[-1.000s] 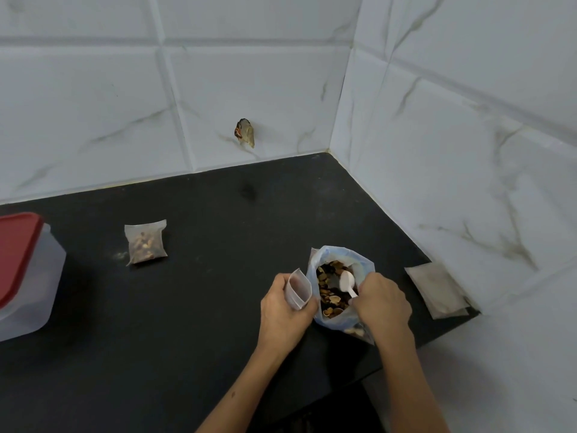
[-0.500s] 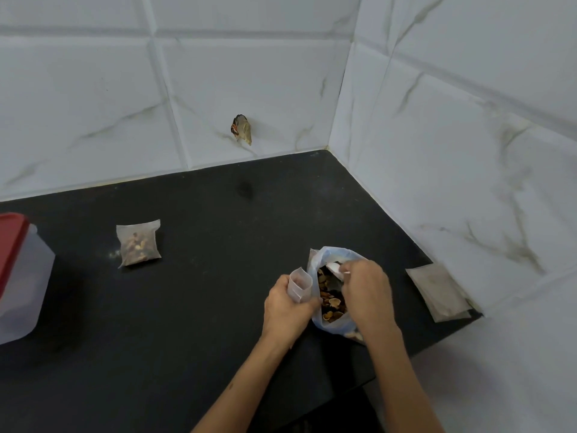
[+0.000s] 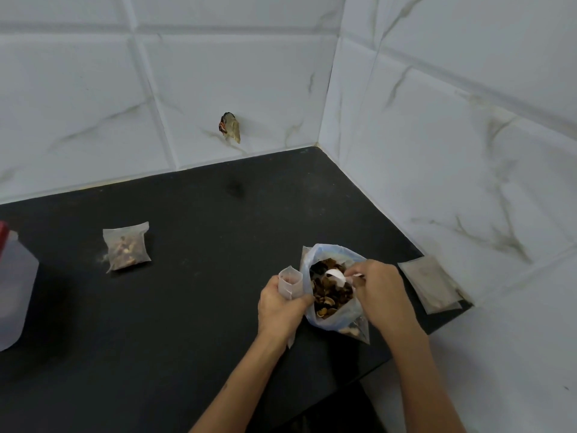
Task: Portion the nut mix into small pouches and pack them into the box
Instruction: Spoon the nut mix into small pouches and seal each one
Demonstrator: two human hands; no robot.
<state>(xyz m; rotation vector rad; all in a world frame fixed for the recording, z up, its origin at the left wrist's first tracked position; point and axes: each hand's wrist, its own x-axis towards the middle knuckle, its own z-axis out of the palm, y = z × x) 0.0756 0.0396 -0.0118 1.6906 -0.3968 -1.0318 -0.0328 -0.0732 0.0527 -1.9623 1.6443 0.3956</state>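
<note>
A clear bag of nut mix (image 3: 331, 292) stands open on the black counter near its front right corner. My right hand (image 3: 379, 285) pinches the handle of a white plastic spoon (image 3: 336, 275), whose bowl lies on the nuts inside the bag. My left hand (image 3: 281, 303) grips a small empty pouch (image 3: 290, 281) held upright with its mouth open, just left of the bag. A filled, closed pouch (image 3: 126, 246) lies flat further left. The clear box with a red lid (image 3: 14, 285) sits at the left edge, partly out of view.
A stack of empty pouches (image 3: 432, 284) lies by the right wall at the counter's corner. Tiled walls close the counter (image 3: 193, 307) at the back and right. A small scrap (image 3: 230, 127) sticks out of the back wall. The counter's front edge (image 3: 402, 348) runs just below the bag.
My right hand dipped the spoon into the bag and now has it lying across the nuts. The view shifted slightly right, so less of the box shows.
</note>
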